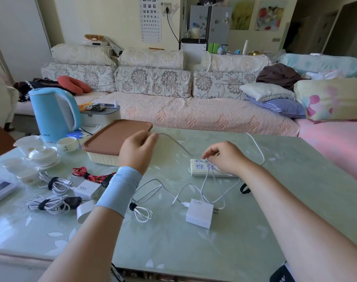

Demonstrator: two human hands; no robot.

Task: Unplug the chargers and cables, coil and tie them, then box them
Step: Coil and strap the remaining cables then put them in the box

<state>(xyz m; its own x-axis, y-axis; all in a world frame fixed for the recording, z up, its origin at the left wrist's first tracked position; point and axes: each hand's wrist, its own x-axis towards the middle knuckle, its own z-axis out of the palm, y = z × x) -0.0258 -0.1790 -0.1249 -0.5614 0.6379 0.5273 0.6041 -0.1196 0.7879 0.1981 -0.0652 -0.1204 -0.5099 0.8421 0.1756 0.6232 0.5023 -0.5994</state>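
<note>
While the left hand pinched a thin pale-grey cable up and left of the white rectangular plastic power strip, the right hand gripped that cable's other end in curled fingertips at the strip's far edge. A white blocky GaN charger lay just in front of the strip.

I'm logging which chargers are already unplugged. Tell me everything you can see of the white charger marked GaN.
The GaN charger is a white, boxy block of matte-looking plastic, with grey "GaN" lettering on its upward face. It lies unplugged on the glass-topped table, nearer the person than the power strip, its metal prongs pointing right into open air. A white cable is plugged into its left side. The left hand and right hand are both away from it.
</note>
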